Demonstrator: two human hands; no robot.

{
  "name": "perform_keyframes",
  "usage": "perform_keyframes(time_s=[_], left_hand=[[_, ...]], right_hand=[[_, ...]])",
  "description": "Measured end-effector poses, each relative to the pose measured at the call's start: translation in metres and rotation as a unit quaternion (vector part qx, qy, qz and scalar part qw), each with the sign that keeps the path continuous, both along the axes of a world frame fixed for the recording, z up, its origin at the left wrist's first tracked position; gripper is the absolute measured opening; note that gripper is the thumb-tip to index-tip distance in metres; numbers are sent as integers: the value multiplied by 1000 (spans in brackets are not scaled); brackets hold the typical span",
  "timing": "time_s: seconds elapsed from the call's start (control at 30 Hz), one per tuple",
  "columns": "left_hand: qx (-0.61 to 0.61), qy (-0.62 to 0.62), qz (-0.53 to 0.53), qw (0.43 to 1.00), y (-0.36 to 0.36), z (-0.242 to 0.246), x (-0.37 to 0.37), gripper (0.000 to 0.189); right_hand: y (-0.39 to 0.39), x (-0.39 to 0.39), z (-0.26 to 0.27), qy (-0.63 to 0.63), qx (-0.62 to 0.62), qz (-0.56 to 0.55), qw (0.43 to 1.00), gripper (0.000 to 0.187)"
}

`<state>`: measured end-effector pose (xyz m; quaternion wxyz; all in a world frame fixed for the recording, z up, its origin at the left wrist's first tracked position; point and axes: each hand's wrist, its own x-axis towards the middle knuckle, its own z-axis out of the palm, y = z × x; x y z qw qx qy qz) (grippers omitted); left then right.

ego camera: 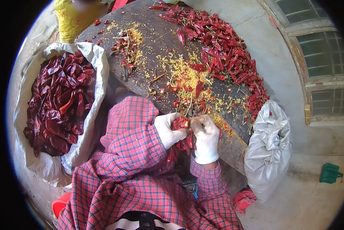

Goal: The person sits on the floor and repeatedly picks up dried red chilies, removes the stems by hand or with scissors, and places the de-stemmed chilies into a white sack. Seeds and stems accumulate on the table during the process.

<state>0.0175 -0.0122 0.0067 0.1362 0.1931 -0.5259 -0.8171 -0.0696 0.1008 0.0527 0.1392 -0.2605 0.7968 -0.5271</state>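
Both hands wear white knit gloves and meet at the near edge of a dark worn board (149, 37). My left hand (172, 129) is closed around a dried red chili pepper (181, 123) with a torn, open top. The fingertips of my right hand (205, 136) pinch at that chili's open end; what exactly they grip is hidden. More red chilies (186, 144) hang just below the hands. Beyond them, yellow seeds (186, 73), stems and red scraps lie scattered on the board. A long heap of dried red chilies (229, 51) curves along its far right side.
An open white woven sack (101, 66) full of dark red chilies stands at left. A tied whitish sack (268, 152) leans at the board's right end. A yellow sack (68, 23) is at upper left, a red cloth or bag (243, 199) at lower right.
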Motion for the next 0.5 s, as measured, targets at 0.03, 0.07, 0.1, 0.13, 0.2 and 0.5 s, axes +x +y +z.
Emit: perform_keyframes(time_s=[0.03, 0.07, 0.1, 0.13, 0.2, 0.5], left_hand=[[-10, -6, -1, 1000, 0, -1, 0, 20], [-19, -12, -2, 1000, 0, -2, 0, 20], [-10, -11, -9, 1000, 0, -1, 0, 21], [-2, -10, -16, 1000, 1, 0, 0, 21], [-3, -6, -25, 1000, 1, 0, 0, 22], [-141, 10, -96, 985, 2, 4, -3, 23]], right_hand=[[0, 0, 2, -74, -6, -13, 997, 8], [-1, 0, 7, -148, -11, -25, 989, 9], [0, -1, 12, -221, -17, -38, 974, 10], [6, -7, 11, -285, -20, -27, 958, 10], [4, -11, 10, -333, -43, -44, 941, 11], [-1, -58, -16, -251, -247, -223, 909, 18]])
